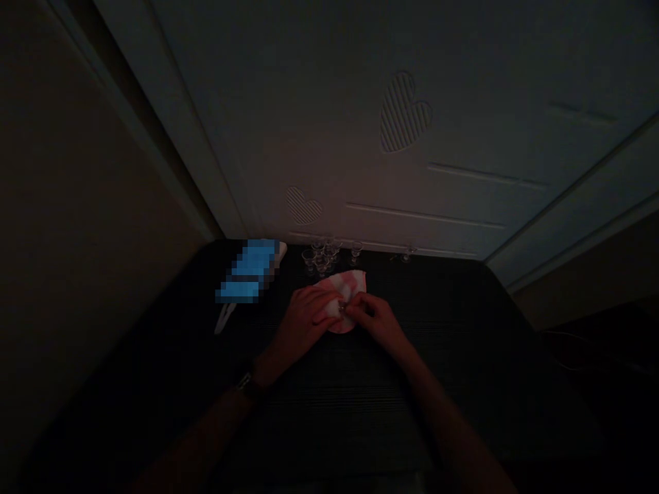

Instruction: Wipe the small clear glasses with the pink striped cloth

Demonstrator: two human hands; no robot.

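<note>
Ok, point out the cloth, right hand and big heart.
Cloth [347, 283]: head view, its upper part, above the fingers.
Right hand [377, 319]: head view, back of the hand.
Big heart [405, 114]: head view, middle of its ribbed face.

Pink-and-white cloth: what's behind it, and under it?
Behind the cloth: small clear stemmed glasses, mostly clustered, on the dark table. What's directly under it is covered; can't tell.

On a table [329, 405], a device [250, 271] lies near the far left corner, a strap [225, 318] at its near end. Rightward along the far edge, before a panel [360, 151]: clustered glasses [321, 262], a single glass [355, 252], then another glass [407, 255] well apart. Before the cluster, a cloth [354, 280] is between left hand [309, 312] and right hand [375, 317].
</note>
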